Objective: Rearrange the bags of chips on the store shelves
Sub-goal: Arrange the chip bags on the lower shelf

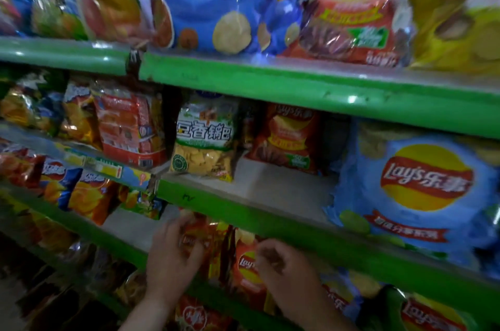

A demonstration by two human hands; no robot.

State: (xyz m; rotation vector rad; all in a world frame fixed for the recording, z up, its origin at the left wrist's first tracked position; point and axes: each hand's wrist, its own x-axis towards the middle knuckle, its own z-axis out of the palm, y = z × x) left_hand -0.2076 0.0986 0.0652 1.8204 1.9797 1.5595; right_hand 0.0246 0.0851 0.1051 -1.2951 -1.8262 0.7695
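Red glossy foil chip bag (198, 236) and its neighbour, a red foil bag with a yellow logo (244, 276), stand on the low green-edged metal shelf (127, 249), near centre. The left hand (173, 257) curls its fingers (186, 222) round the first bag. The right hand (284, 268) seems to pinch the second with bent fingers, though blur hides the contact. Holding high probably lets each bag slide uncrushed. Both stand upright, long axis vertical, fronts facing the aisle.
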